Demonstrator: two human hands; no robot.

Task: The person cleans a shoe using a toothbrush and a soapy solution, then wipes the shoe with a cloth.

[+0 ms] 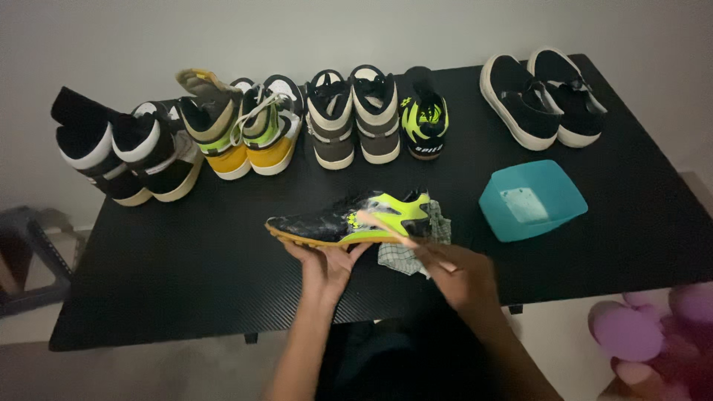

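Note:
A black and neon-green low shoe with a tan sole is held on its side just above the black table. My left hand supports it from below, fingers under the sole. My right hand grips a thin tan stick-like tool, blurred, whose tip lies on the shoe's green side. A checked cloth lies under the shoe's heel, between both hands.
A turquoise square bowl with pale liquid stands to the right. Along the far edge stand several shoes: black and white high-tops, yellow and green ones, brown ones, a matching neon shoe, black slip-ons. Purple blurred object at lower right.

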